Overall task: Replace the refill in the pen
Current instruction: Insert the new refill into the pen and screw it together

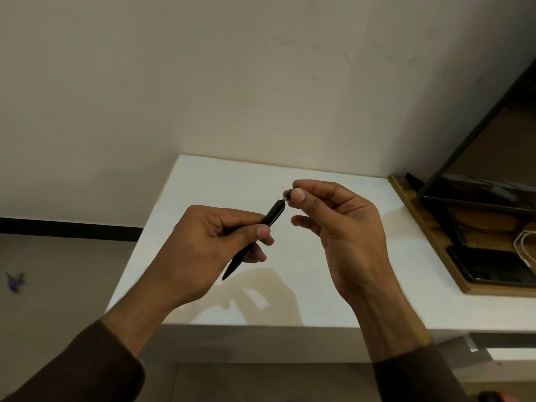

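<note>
While the left hand (214, 242) curls round the black pen (253, 239), thumb pressed along the barrel and fingers wrapped beneath, the pen sits tilted in mid-air above the white table (333, 291), its pointed tip angled down toward the person and its upper end raised toward the far side. Up at that raised end, the right hand (339, 224) pinches a small dark piece (287, 194) between thumb and forefinger, right against the pen's top; whether that piece is joined to the barrel or just off it cannot be told, though a sliver of pale metal shows between them. The other right fingers hang loosely curled below the pinch. Both hands hover over the middle of the tabletop, their shadow falling on the surface near the front edge. Dark sleeves (95, 364) cover both forearms. Off to the right, a wooden tray (435, 245) rests on the table, holding a black phone (490, 265) and a pale cable (525, 245). Behind stands a plain cream wall (203, 82).
</note>
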Action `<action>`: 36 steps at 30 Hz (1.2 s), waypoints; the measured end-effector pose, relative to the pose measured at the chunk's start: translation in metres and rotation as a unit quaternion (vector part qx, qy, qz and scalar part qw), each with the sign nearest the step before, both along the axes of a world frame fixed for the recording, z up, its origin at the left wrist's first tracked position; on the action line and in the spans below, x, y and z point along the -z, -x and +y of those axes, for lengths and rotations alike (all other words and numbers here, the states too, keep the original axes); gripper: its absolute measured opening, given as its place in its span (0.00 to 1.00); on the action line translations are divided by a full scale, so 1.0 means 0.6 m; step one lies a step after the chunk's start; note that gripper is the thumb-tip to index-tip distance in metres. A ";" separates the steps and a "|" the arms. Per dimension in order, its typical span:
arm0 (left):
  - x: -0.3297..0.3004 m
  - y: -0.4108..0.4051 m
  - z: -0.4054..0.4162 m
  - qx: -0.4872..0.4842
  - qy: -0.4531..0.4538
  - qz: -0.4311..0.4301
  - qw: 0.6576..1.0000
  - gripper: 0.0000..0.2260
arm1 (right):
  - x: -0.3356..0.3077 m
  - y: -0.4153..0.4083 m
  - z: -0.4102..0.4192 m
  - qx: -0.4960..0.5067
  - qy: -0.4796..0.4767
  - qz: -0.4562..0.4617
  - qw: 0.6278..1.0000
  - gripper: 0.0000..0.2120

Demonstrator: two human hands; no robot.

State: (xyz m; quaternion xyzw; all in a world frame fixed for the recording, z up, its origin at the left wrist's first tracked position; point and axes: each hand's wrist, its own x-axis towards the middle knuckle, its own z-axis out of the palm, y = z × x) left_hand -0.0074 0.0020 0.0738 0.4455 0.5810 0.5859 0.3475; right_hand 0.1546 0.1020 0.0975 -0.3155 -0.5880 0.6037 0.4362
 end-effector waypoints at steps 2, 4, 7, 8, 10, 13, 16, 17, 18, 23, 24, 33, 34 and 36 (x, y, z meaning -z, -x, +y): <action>0.001 0.001 -0.001 0.001 0.003 0.001 1.000 0.06 | 0.001 0.000 0.000 -0.003 -0.006 -0.007 1.000 0.05; 0.001 0.001 -0.002 0.003 0.005 0.003 1.000 0.06 | 0.001 -0.001 0.001 -0.004 -0.012 -0.013 1.000 0.05; 0.000 0.001 -0.003 0.002 0.004 0.008 1.000 0.06 | 0.001 -0.003 0.002 -0.009 -0.021 -0.023 0.999 0.05; -0.001 0.001 -0.003 0.002 0.003 0.010 1.000 0.06 | 0.001 -0.004 0.002 -0.010 -0.026 -0.028 0.999 0.06; -0.002 0.001 -0.003 0.003 0.002 0.012 1.000 0.06 | 0.001 -0.005 0.003 -0.014 -0.037 -0.038 0.998 0.06; -0.002 0.001 -0.004 0.007 0.003 0.015 1.000 0.06 | 0.002 -0.005 0.004 -0.024 -0.052 -0.048 0.997 0.06; -0.002 0.002 -0.005 0.012 0.006 0.022 1.000 0.07 | 0.004 -0.004 0.002 -0.039 -0.054 -0.049 0.997 0.06; -0.002 0.002 -0.005 0.013 0.007 0.022 1.000 0.07 | 0.005 -0.004 0.001 -0.045 -0.051 -0.045 0.997 0.06; -0.003 0.001 -0.005 0.014 0.007 0.021 1.000 0.07 | 0.006 -0.005 0.001 -0.049 -0.049 -0.042 0.997 0.07; -0.007 0.001 -0.004 0.011 -0.001 0.006 1.000 0.07 | 0.007 -0.004 -0.004 -0.057 -0.066 -0.033 0.996 0.09; -0.007 0.001 -0.004 0.010 -0.003 0.006 1.000 0.07 | 0.008 -0.002 -0.005 -0.054 -0.070 -0.033 0.996 0.10; -0.006 0.004 -0.005 0.009 0.005 0.030 0.999 0.09 | 0.013 0.002 -0.008 -0.036 -0.073 -0.034 0.996 0.08; -0.006 0.005 -0.005 0.009 0.006 0.032 0.999 0.09 | 0.014 0.003 -0.008 -0.037 -0.075 -0.035 0.996 0.08; -0.005 0.005 -0.006 0.008 0.005 0.030 0.999 0.09 | 0.014 0.005 -0.010 -0.040 -0.075 -0.032 0.996 0.09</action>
